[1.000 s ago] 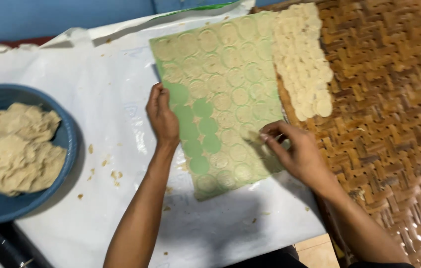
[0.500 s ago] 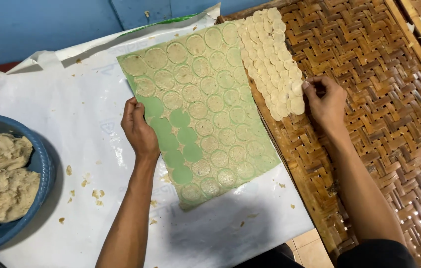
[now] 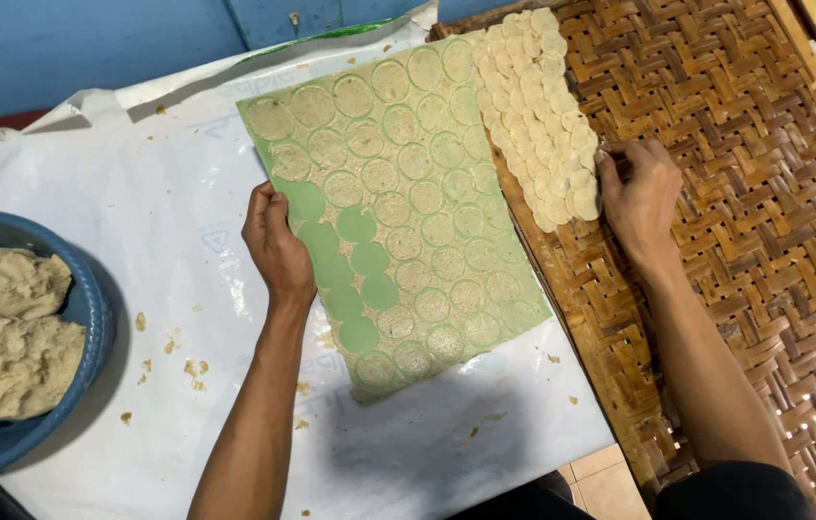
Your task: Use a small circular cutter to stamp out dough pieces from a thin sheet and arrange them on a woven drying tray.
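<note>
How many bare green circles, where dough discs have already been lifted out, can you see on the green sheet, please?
5: bare green circles run in a column down the green sheet beside the left hand, from its knuckles toward the sheet's near edge. Another may be hidden under that hand.

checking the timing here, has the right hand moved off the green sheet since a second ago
Yes. The right hand has gone from the green sheet rightward onto the woven tray, beside the dough rounds.

Your right hand (image 3: 641,193) hides its own fingertips, so any grip there is unclear. Blue bowl (image 3: 90,308) cut off left; woven tray (image 3: 745,193) cut off right.
</note>
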